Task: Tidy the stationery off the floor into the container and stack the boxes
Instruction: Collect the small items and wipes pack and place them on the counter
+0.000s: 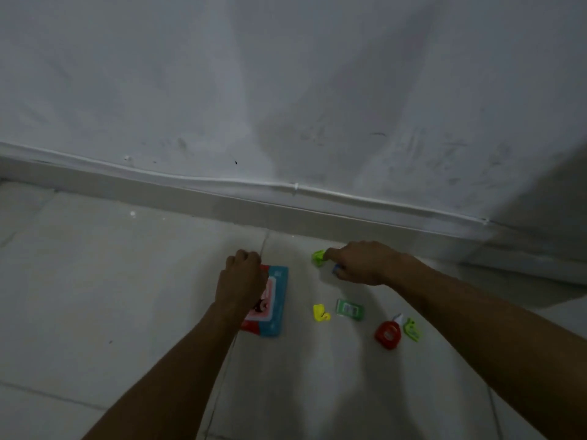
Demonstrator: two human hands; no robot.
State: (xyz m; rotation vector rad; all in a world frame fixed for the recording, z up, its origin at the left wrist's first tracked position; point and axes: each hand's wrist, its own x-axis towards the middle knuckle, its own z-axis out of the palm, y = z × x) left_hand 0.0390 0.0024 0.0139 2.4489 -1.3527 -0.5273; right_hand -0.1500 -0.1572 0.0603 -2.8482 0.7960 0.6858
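A flat blue and red box (279, 300) lies on the floor tiles. My left hand (243, 277) rests over its left side with the fingers curled; whether it grips the box I cannot tell. My right hand (362, 263) reaches to the right of it, fingertips on a small green piece (317, 258), with a small blue item (336, 268) showing under the palm. Loose on the floor nearer to me lie a yellow piece (320, 312), a small green box (349, 309), a red tape dispenser (388, 335) with a white tip, and another green piece (412, 330).
A white wall with a cable (295, 185) along it and a skirting board (222, 204) run just beyond the objects. Pale floor tiles (95, 281) spread to the left and towards me. The light is dim.
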